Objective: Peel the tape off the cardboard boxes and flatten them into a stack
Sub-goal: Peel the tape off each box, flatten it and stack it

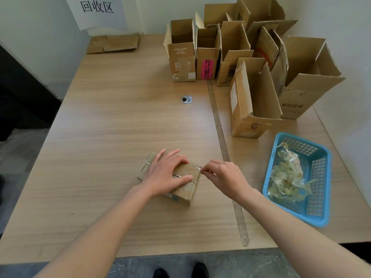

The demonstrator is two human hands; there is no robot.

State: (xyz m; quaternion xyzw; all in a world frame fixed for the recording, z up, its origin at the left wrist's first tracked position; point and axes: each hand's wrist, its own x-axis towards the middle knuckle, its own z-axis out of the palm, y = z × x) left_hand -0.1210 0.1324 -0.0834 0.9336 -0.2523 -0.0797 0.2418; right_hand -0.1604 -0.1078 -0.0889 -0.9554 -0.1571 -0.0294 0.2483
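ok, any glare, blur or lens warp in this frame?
Head view: soft, even light, no glare on the table; wide-angle warp leans the open boxes outward; hands and small box sharp; wall sign readable.

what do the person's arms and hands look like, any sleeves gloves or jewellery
Both forearms are bare all the way to the bottom edge of the picture, with no sleeve in view. The left hand and the right hand wear no gloves, and no ring, watch or bracelet shows on the fingers or wrists. No marks or tattoos are visible on either arm. The nails look short and unpainted, as far as the picture shows.
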